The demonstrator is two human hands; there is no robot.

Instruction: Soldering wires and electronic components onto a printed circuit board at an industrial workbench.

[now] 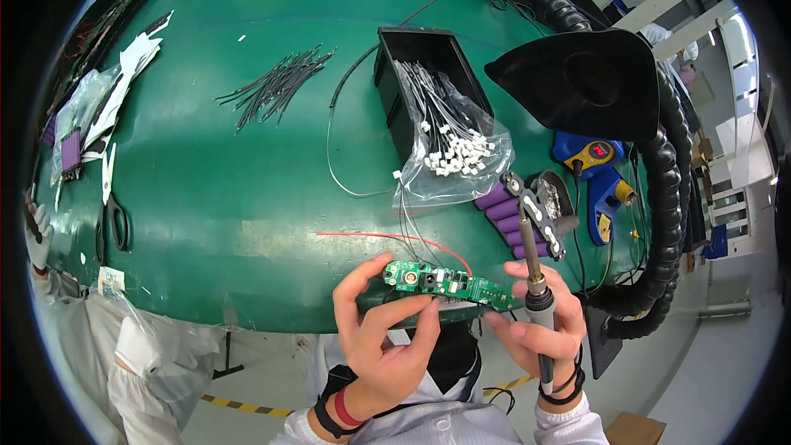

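My left hand (381, 325) pinches a long green circuit board (451, 282) by its left part, above the table's near edge. A red wire (371, 235) runs from the board and curves away to the left. Thin wires with a white connector (397, 175) also reach up from the board. In my right hand (560, 313) is a soldering iron (540, 303), its grey handle low and its metal tip pointing up, away from the board. Fingers of that hand are close to the board's right end; whether they touch it I cannot tell. Beyond the iron lies a purple battery pack (504, 213).
A black bin (391, 107) holds bagged white-plug cables (457, 152). Black wires (276, 86) and scissors (109, 206) lie leftward. A blue soldering station (589, 152) and black fume hood (585, 74) stand right. Another person's sleeve (156, 363) shows at lower left.
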